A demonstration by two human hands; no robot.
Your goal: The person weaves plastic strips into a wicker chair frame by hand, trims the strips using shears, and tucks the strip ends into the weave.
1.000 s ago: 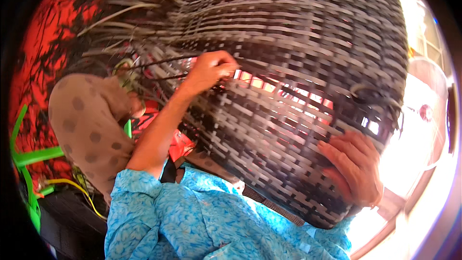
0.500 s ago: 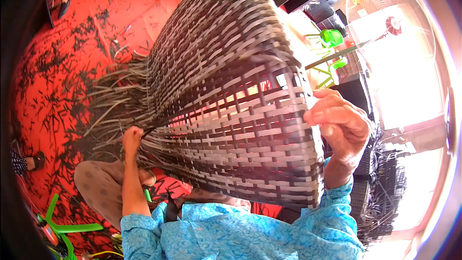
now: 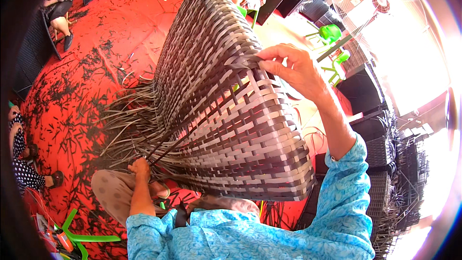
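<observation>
Red floor (image 3: 137,33) beneath fingers | left fingers (image 3: 136,165) clamped on dark strips (image 3: 169,149) | right fingers (image 3: 274,53) pinching corner strip (image 3: 243,61) | woven basket (image 3: 240,151) between both hands' fingers

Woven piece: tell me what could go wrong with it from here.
The dark strip running taut to the left hand could slip or snap. The loose ends near that hand might tangle with it. The raised loop by the right hand may kink or end up slack.
</observation>
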